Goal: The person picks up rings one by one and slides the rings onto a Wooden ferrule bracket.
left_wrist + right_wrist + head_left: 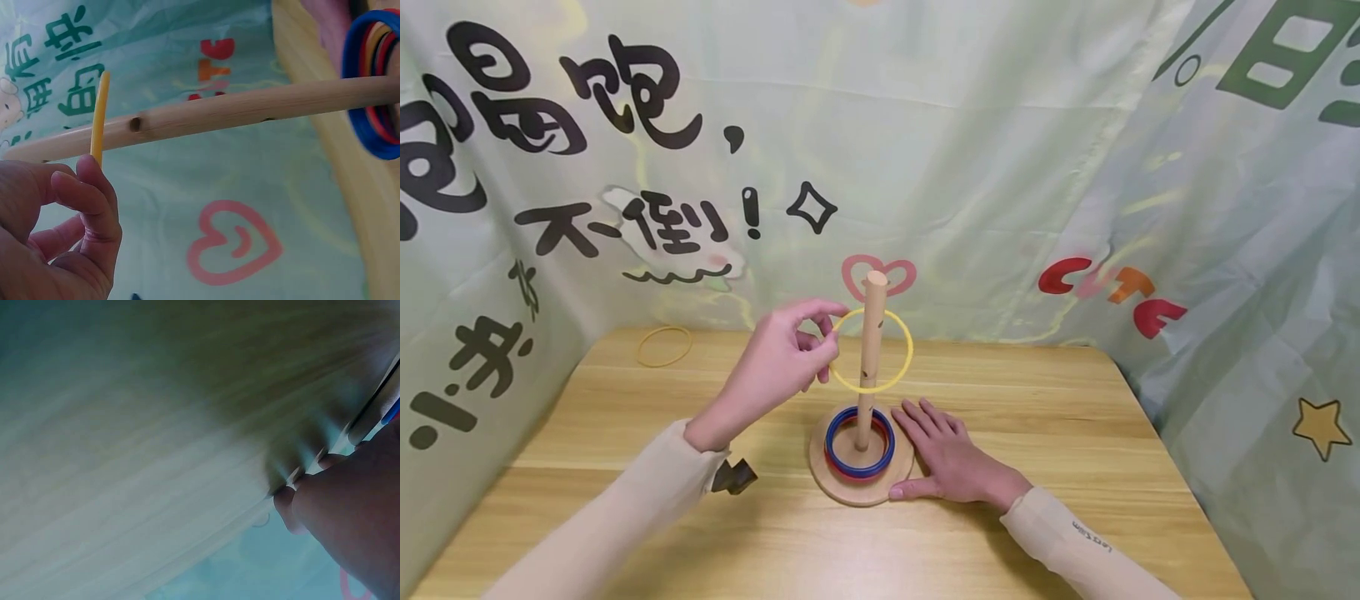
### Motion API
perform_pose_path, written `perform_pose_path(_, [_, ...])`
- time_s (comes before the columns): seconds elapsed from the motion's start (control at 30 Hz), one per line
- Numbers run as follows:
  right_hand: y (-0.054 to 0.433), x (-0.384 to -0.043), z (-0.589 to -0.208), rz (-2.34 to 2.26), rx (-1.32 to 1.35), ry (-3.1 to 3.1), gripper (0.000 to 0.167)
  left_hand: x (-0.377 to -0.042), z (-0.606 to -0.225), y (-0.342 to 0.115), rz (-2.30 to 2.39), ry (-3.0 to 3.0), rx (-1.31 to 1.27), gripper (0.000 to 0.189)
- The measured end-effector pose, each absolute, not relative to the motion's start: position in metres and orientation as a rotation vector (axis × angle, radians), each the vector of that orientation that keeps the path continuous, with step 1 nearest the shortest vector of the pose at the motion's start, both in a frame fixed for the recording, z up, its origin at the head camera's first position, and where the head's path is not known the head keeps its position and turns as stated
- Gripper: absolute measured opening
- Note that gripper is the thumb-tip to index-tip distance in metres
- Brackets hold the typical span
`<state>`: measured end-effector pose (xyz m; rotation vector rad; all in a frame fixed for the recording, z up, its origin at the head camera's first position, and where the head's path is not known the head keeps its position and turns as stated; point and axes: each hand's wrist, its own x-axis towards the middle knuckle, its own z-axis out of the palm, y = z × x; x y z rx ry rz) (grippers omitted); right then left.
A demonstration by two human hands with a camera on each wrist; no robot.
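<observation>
A wooden peg [872, 342] stands upright on a round wooden base [829, 485]. My left hand [778, 354] pinches a thin yellow ring [912, 350] between thumb and fingertips at its left side. That ring is around the peg's upper part; in the left wrist view it appears edge-on, crossing the peg. Several rings lie stacked round the peg's foot, with a blue ring [859, 474] on top and red beneath it. My right hand [951, 458] rests with fingers extended at the base's right edge, thumb touching its rim. The right wrist view mostly shows the tabletop.
Another yellow ring [691, 342] lies at the table's far left corner. A small dark object [735, 477] shows by the left sleeve cuff. A printed curtain [970, 167] encloses the wooden table [1045, 417] at the back and both sides.
</observation>
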<state>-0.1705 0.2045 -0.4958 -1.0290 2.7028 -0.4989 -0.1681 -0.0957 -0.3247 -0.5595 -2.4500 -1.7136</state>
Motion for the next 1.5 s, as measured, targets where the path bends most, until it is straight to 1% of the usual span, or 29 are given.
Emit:
perform_pose_path(0.33, [0.204, -0.17, -0.492, -0.526, -1.041, 2.697, 0.114, -0.168, -0.363, -0.096, -1.741, -2.542, -0.505, 0.041])
perform_pose_path(0.67, [0.204, -0.171, -0.494, -0.516, -1.007, 2.686, 0.114, -0.166, -0.403, -0.095, -1.736, -2.641, -0.497, 0.037])
perform_pose_path(0.9, [0.205, -0.171, -0.495, -0.482, -1.001, 2.696, 0.115, -0.164, -0.422, -0.095, -1.725, -2.678, -0.443, 0.036])
perform_pose_path(1.13, [0.204, -0.171, -0.496, -0.491, -0.997, 2.693, 0.115, -0.163, -0.439, -0.094, -1.741, -2.696, -0.46, 0.037])
perform_pose_path(1.5, [0.203, -0.171, -0.495, -0.511, -1.003, 2.699, 0.115, -0.163, -0.456, -0.094, -1.725, -2.725, -0.457, 0.036])
